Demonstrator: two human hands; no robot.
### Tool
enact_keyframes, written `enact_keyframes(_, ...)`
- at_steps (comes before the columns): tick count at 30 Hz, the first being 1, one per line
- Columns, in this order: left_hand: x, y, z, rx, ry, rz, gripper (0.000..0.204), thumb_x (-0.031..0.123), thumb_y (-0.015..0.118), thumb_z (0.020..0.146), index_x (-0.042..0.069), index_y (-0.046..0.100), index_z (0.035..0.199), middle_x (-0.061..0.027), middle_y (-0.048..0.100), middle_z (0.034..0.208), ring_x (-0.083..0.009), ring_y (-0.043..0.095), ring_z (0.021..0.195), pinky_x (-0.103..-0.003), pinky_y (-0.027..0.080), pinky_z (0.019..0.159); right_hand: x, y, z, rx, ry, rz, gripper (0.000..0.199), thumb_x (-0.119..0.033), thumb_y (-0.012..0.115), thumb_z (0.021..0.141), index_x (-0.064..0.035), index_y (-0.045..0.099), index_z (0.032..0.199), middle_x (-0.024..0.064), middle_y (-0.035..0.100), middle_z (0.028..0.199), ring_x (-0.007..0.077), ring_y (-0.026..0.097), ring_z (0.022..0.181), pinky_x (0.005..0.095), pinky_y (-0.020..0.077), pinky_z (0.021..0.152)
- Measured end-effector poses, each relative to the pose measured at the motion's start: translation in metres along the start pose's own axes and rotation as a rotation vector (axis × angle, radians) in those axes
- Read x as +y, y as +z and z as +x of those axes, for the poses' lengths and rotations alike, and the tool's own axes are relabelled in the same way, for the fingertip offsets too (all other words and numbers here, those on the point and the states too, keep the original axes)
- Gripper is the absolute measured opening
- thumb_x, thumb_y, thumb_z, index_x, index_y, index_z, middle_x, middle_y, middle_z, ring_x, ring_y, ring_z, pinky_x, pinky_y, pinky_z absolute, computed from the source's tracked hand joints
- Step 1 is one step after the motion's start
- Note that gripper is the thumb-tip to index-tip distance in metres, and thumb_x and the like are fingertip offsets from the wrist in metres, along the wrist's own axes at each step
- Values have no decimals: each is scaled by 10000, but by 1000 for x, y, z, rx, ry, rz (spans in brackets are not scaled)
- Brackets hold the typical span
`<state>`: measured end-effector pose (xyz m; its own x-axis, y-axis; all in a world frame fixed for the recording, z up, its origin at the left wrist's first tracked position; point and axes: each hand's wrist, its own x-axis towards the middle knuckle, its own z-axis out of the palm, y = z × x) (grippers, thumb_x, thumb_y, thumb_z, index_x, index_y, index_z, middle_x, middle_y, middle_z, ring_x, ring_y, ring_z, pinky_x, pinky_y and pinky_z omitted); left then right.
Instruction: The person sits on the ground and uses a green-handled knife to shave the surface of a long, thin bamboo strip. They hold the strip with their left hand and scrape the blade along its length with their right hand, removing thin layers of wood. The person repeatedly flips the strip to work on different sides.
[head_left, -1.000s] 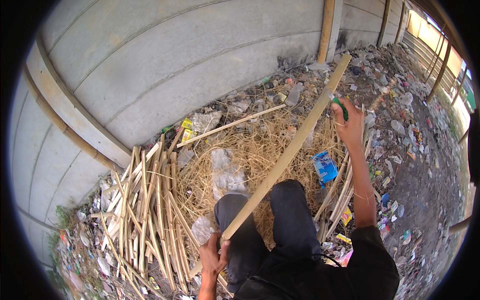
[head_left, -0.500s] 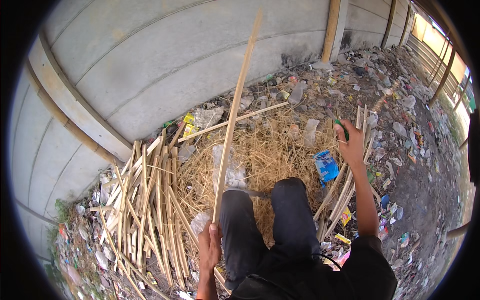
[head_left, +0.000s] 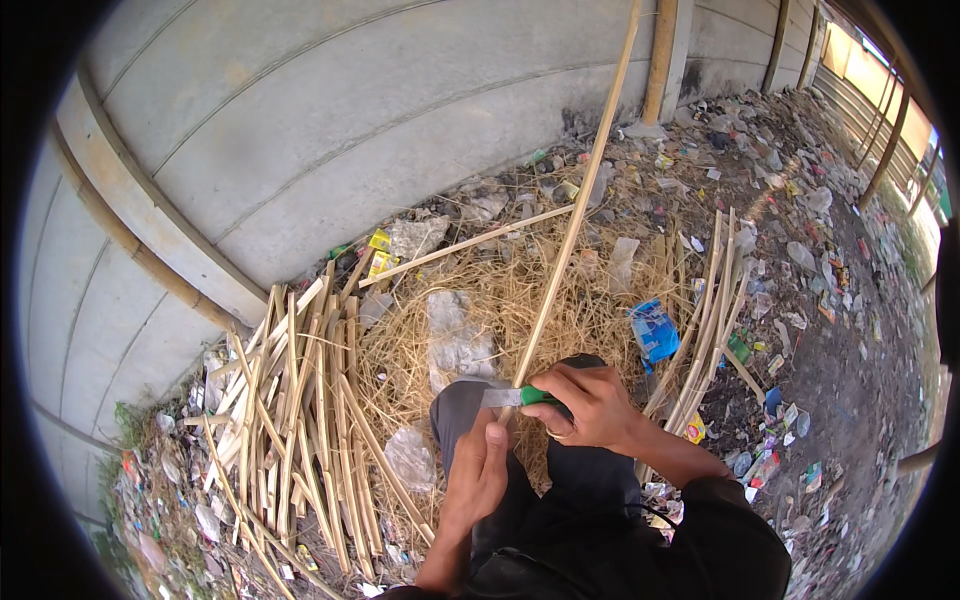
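A long, pale bamboo strip [head_left: 572,230] slants up and away from my lap toward the wall. My left hand [head_left: 476,472] is closed round its lower end, thumb on top. In my right hand [head_left: 598,408] is a knife [head_left: 538,396] with a green handle, gripped between curled fingers. Its blade lies crosswise against the strip, just above my left thumb, over my knees. My left fingers are partly hidden behind the thumb and the strip. A whitish block [head_left: 458,340] lies beyond my left knee.
Bamboo strips lie heaped [head_left: 300,420] at the left, with a smaller bundle [head_left: 708,320] at the right. Curly shavings [head_left: 540,295] cover the ground ahead. One strip [head_left: 470,243] lies across their far edge. A blue wrapper [head_left: 654,332], scattered litter and a concrete wall [head_left: 350,120] surround me.
My right hand has come in from the right with the knife, bringing its blade to the strip. My left hand has moved rightward and the strip's far end has swung right.
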<state>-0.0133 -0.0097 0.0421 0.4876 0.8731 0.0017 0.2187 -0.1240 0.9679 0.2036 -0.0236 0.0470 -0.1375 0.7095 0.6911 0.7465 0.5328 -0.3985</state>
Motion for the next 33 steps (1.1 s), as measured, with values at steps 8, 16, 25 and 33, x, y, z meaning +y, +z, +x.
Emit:
enact_keyframes(8, 19, 13, 3, 116, 62, 252, 361, 317, 443, 1169, -20, 568, 1201, -270, 617, 723, -506, 619, 652, -540, 435, 582, 0, -6, -4, -41, 3, 7, 323, -287, 844, 921, -46, 703, 1083, 71, 720, 855, 258, 722, 658, 359, 556, 554)
enact_keyframes(16, 9, 18, -2, 206, 82, 422, 361, 299, 448, 1161, -9, 583, 1289, -286, 630, 736, -543, 639, 702, -554, 456, 592, 0, -16, 1, -68, 15, -28, 284, -296, 828, 935, -71, 705, 1058, 57, 724, 838, 245, 715, 636, 352, 557, 551)
enact_keyframes(25, 5, 16, -8, 196, 37, 474, 298, 307, 539, 1134, 11, 568, 1155, -295, 663, 735, -536, 661, 699, -602, 483, 614, 34, -36, 12, 105, 144, -134, 237, -269, 813, 956, -76, 700, 1036, 54, 763, 908, 265, 748, 687, 376, 567, 564)
enact_keyframes(33, -4, 16, -13, 220, 75, 466, 308, 303, 493, 1151, 8, 579, 1126, -267, 618, 679, -530, 638, 656, -565, 452, 566, 41, -31, 7, 97, 100, -108, 252, -261, 827, 941, -69, 691, 1033, 70, 760, 908, 265, 735, 663, 379, 559, 554)
